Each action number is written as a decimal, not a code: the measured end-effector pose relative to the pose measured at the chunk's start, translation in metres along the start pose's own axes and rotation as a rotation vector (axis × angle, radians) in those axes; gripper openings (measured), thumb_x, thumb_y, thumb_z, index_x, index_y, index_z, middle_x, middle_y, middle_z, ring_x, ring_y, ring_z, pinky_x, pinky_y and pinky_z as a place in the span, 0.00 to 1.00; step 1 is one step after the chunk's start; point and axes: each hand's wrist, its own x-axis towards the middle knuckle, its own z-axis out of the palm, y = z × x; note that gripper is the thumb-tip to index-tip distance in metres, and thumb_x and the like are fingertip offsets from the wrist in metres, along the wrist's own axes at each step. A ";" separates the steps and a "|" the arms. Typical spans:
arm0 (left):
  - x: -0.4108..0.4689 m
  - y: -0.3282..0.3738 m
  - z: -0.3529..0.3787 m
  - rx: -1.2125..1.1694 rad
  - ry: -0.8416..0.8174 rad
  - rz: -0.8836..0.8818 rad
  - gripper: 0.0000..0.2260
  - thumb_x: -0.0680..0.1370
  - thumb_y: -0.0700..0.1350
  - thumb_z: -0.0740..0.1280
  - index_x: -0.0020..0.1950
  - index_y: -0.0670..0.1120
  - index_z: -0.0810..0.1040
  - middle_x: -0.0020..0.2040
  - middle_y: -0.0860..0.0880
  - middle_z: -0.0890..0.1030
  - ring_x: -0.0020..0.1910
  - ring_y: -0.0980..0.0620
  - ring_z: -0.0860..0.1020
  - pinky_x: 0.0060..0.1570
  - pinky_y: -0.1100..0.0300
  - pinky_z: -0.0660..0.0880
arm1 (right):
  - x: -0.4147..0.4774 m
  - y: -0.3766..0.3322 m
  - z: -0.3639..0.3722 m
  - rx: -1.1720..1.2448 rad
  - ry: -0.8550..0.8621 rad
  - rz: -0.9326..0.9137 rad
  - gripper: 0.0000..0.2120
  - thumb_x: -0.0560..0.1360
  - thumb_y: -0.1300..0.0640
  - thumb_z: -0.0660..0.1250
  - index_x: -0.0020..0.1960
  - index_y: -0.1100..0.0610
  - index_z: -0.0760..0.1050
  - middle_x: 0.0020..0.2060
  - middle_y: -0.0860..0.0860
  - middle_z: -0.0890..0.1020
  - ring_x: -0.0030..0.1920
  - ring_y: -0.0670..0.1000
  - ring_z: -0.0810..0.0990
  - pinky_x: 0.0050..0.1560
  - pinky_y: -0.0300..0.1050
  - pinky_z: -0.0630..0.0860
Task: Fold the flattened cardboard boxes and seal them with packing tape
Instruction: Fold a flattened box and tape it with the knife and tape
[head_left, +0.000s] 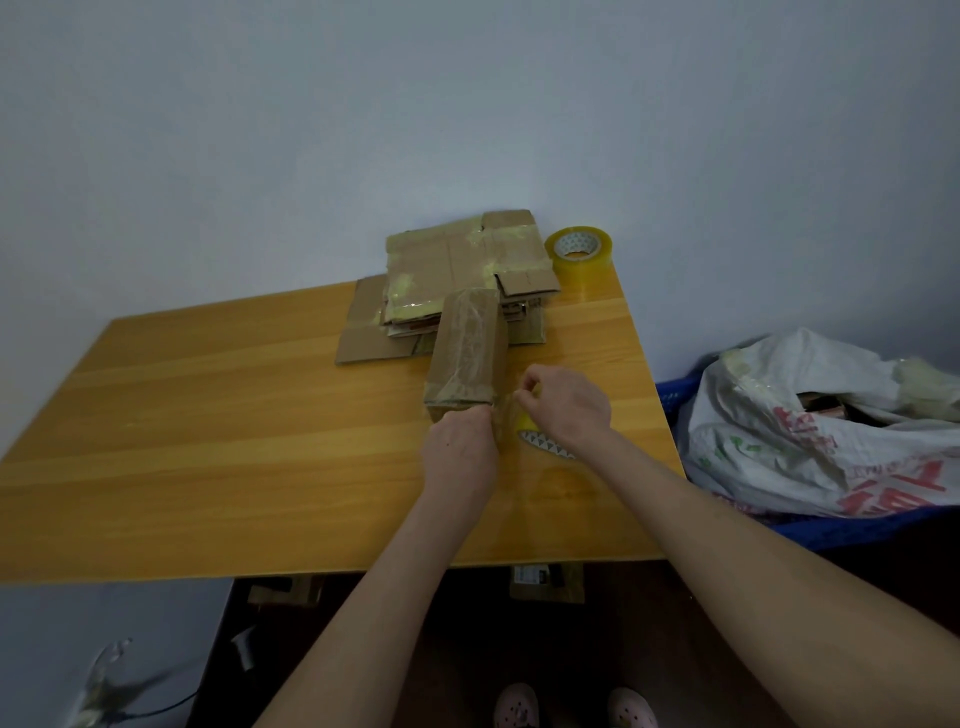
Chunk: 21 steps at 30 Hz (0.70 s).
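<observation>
- The person's two forearms reach in from the bottom edge of the head view, over pale slippers (515, 705) on the dark floor, to the right half of the wooden worktop (208, 415).
- The left hand (460, 447) lies back-up against the near end of the folded box (467, 358). Its fingers are hidden beneath it, so whether it grips or only presses cannot be told.
- The right hand (566, 405) pinches a strip of clear tape (506, 413) between thumb and forefinger, just right of the box.
- A tape roll (543, 441) shows under the right wrist; whether it rests on the worktop or hangs from the strip is unclear.
- The box lies lengthwise, already glossy with tape. It looks light and fairly stiff, though its walls would probably dent under a hard squeeze; the slick tape suggests holding it at the corners or ends.
- The strip is likely thin, sticky and prone to folding on itself, so it is best kept taut.
- Beyond the box lie a stack of flattened boxes (457, 265) and a spare tape roll (579, 252).
- A white sack (810, 415) sits right of the worktop.
</observation>
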 end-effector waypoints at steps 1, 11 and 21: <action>0.000 -0.001 0.001 -0.007 0.000 0.000 0.15 0.80 0.37 0.56 0.59 0.50 0.78 0.49 0.46 0.81 0.47 0.46 0.79 0.42 0.54 0.76 | -0.001 0.000 0.000 -0.005 -0.001 0.007 0.09 0.81 0.46 0.59 0.52 0.49 0.76 0.49 0.49 0.80 0.45 0.51 0.76 0.37 0.44 0.69; -0.014 -0.020 0.018 0.027 -0.008 0.050 0.20 0.81 0.40 0.55 0.69 0.56 0.71 0.51 0.48 0.81 0.47 0.47 0.79 0.38 0.56 0.71 | -0.004 -0.001 0.005 0.005 -0.038 0.048 0.11 0.80 0.43 0.60 0.51 0.49 0.76 0.46 0.49 0.79 0.45 0.51 0.76 0.39 0.44 0.71; -0.021 -0.081 0.058 0.022 -0.048 -0.071 0.07 0.82 0.50 0.58 0.57 0.52 0.72 0.45 0.48 0.82 0.44 0.45 0.80 0.39 0.55 0.72 | 0.000 0.027 0.000 0.456 0.038 0.190 0.10 0.78 0.45 0.64 0.46 0.51 0.75 0.40 0.47 0.76 0.40 0.49 0.75 0.38 0.44 0.70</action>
